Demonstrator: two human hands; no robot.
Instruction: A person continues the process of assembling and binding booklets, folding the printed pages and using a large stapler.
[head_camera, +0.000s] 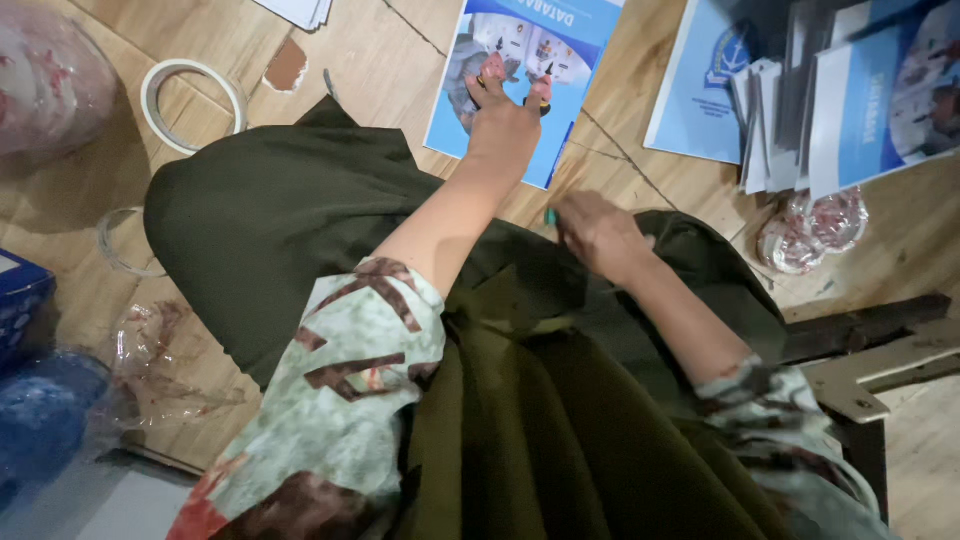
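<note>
Your left hand (503, 122) presses flat on the blue booklet (525, 60) at the top middle, pinning it to the floor (400, 40). Your right hand (598, 232), just below, is curled around a small green thing (549, 215).

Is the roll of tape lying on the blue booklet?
No, the tape roll lies on the bare wooden floor, well apart from the blue booklet.

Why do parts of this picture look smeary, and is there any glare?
Head view: the right hand is motion-blurred, while the left hand on the blue booklet is sharper; soft glare shows on the clear plastic wrap at lower left; corners look dim.
</note>
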